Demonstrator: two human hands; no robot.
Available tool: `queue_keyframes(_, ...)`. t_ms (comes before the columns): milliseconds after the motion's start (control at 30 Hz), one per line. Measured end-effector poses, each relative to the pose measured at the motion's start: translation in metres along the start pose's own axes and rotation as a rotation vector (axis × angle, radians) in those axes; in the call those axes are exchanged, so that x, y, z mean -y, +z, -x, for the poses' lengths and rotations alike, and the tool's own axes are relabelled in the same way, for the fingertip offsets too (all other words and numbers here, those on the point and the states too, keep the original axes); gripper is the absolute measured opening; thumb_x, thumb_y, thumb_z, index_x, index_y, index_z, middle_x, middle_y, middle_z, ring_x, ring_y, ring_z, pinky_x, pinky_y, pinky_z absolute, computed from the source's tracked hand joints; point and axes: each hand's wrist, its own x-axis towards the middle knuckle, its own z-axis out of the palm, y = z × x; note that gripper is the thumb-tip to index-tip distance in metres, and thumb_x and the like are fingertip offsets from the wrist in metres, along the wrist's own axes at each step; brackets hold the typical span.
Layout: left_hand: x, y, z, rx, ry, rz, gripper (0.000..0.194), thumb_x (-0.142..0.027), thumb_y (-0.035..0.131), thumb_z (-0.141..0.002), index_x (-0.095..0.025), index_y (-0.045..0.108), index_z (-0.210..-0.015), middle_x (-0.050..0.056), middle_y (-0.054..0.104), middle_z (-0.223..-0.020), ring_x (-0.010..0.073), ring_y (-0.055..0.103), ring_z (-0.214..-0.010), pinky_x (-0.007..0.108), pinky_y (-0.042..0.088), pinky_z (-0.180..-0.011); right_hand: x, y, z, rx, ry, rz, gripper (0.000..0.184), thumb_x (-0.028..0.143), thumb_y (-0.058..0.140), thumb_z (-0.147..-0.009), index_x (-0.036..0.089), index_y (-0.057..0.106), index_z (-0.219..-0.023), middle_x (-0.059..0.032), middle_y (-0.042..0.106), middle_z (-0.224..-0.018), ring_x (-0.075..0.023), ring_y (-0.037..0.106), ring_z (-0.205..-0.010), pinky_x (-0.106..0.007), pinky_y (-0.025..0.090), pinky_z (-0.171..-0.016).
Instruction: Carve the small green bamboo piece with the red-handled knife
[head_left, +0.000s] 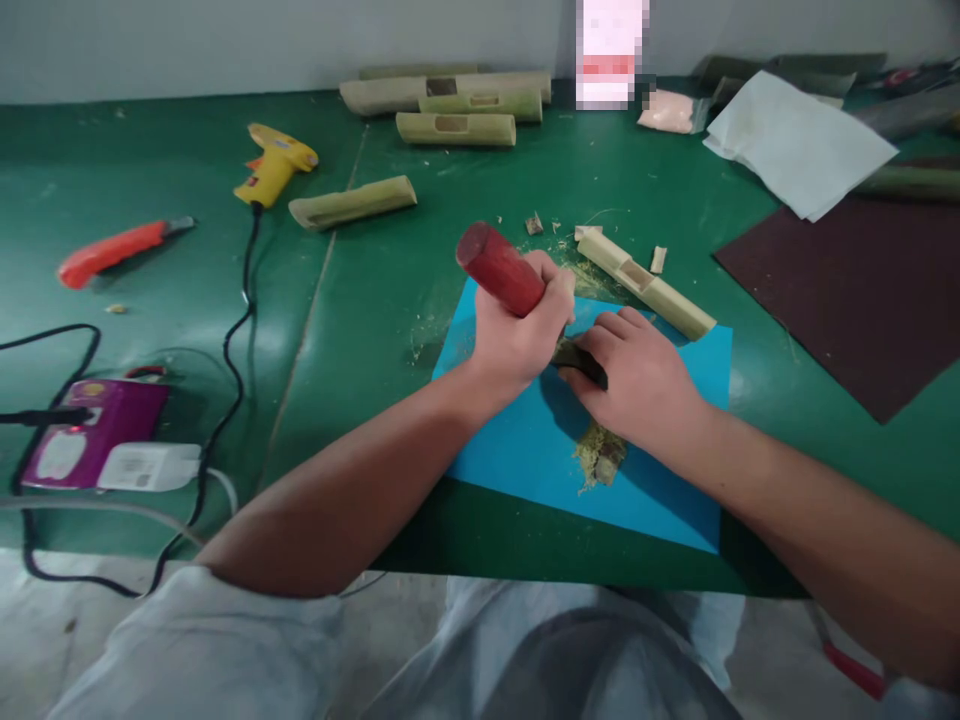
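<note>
My left hand [517, 335] is wrapped round a tool with a thick red handle [501, 270], its butt end pointing up and to the left. The tool's working end is hidden below the fist. Right beside it, my right hand [637, 370] is closed on a dark, narrow piece [583, 362] whose kind I cannot make out. Both hands are over a blue sheet [660, 490], where a small heap of shavings and chips [600, 455] lies. Just beyond my right hand, a bamboo piece with a cut-out notch [649, 285] rests across the sheet's far edge.
Several notched bamboo pieces [456, 128] lie at the back, with another bamboo length [352, 203] nearer. On the left are a yellow glue gun [277, 165], a red-handled cutter [116, 252] and a purple power strip [101, 430] with cords. White paper [799, 145] and a dark brown sheet [862, 290] lie right.
</note>
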Motion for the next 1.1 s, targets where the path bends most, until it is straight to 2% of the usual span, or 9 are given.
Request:
queue_keyframes(200, -0.002, 0.002, -0.002, 0.008, -0.104, -0.009, 0.038, -0.028, 0.074, -0.086, -0.021, 0.048, -0.059, -0.004, 0.05, -0.054, 0.0089, 0.044, -0.049, 0.027, 0.042, -0.051, -0.008, -0.006, 0.0, 0.027, -0.005, -0.001, 0.014, 0.029, 0.065, -0.091, 0.018, 0.068, -0.083, -0.0087, 0.061, -0.083, -0.0243, 0.05, -0.08, -0.04, 0.039, -0.076)
queue_keyframes(433, -0.011, 0.004, 0.007, 0.003, -0.074, -0.04, 0.035, -0.027, 0.074, -0.087, -0.022, 0.049, -0.063, -0.004, 0.051, -0.06, 0.0103, 0.047, -0.057, 0.027, 0.048, -0.059, -0.013, -0.015, 0.0, 0.076, -0.008, -0.018, 0.009, 0.028, 0.068, -0.086, 0.019, 0.068, -0.085, -0.0086, 0.062, -0.083, -0.0248, 0.049, -0.08, -0.04, 0.038, -0.074)
queue_keyframes(633, -0.007, 0.003, 0.01, 0.0, -0.005, -0.087, 0.034, -0.025, 0.073, -0.086, -0.021, 0.05, -0.061, -0.003, 0.054, -0.062, 0.0108, 0.051, -0.06, 0.029, 0.049, -0.063, -0.012, -0.009, 0.001, 0.036, -0.033, 0.07, 0.013, 0.031, 0.064, -0.087, 0.018, 0.067, -0.087, -0.0112, 0.063, -0.085, -0.0272, 0.052, -0.084, -0.043, 0.041, -0.078)
queue_keyframes(833, -0.007, 0.003, 0.009, 0.051, 0.027, -0.084, 0.038, -0.023, 0.07, -0.084, -0.021, 0.046, -0.055, -0.002, 0.049, -0.056, 0.0109, 0.047, -0.056, 0.03, 0.041, -0.057, -0.01, -0.006, -0.003, 0.034, -0.04, -0.052, 0.011, 0.027, 0.064, -0.09, 0.021, 0.063, -0.08, -0.0067, 0.058, -0.081, -0.0235, 0.048, -0.08, -0.04, 0.039, -0.078)
queue_keyframes(967, -0.003, 0.001, 0.012, -0.017, 0.002, 0.006, 0.04, -0.015, 0.067, -0.082, -0.022, 0.043, -0.05, -0.004, 0.041, -0.047, 0.0093, 0.036, -0.046, 0.031, 0.029, -0.045, -0.007, -0.006, -0.002, 0.048, -0.036, -0.065, 0.015, 0.029, 0.064, -0.092, 0.021, 0.063, -0.08, -0.0069, 0.057, -0.082, -0.0234, 0.047, -0.081, -0.039, 0.038, -0.077)
queue_keyframes(1000, -0.003, 0.001, 0.012, -0.011, 0.034, 0.032, 0.04, -0.014, 0.068, -0.08, -0.022, 0.043, -0.049, -0.005, 0.038, -0.044, 0.0085, 0.033, -0.042, 0.031, 0.024, -0.042, -0.006, -0.006, -0.001, 0.048, -0.037, -0.061, 0.014, 0.028, 0.064, -0.092, 0.021, 0.063, -0.08, -0.0072, 0.057, -0.083, -0.0236, 0.047, -0.082, -0.039, 0.038, -0.078)
queue_keyframes(1033, -0.004, 0.001, 0.012, 0.002, 0.012, 0.016, 0.04, -0.014, 0.069, -0.08, -0.022, 0.045, -0.05, -0.005, 0.04, -0.045, 0.009, 0.036, -0.043, 0.031, 0.026, -0.043, -0.006, -0.006, -0.001, 0.049, -0.038, -0.055, 0.014, 0.028, 0.064, -0.093, 0.02, 0.064, -0.081, -0.0075, 0.058, -0.083, -0.0238, 0.047, -0.082, -0.039, 0.038, -0.078)
queue_keyframes(1100, -0.006, 0.001, 0.01, -0.093, -0.019, 0.04, 0.041, -0.012, 0.067, -0.082, -0.022, 0.046, -0.047, -0.004, 0.043, -0.046, 0.0088, 0.038, -0.043, 0.03, 0.028, -0.042, -0.005, -0.006, 0.0, 0.051, -0.034, -0.041, 0.013, 0.028, 0.064, -0.093, 0.02, 0.064, -0.082, -0.0077, 0.058, -0.084, -0.024, 0.047, -0.083, -0.039, 0.037, -0.078)
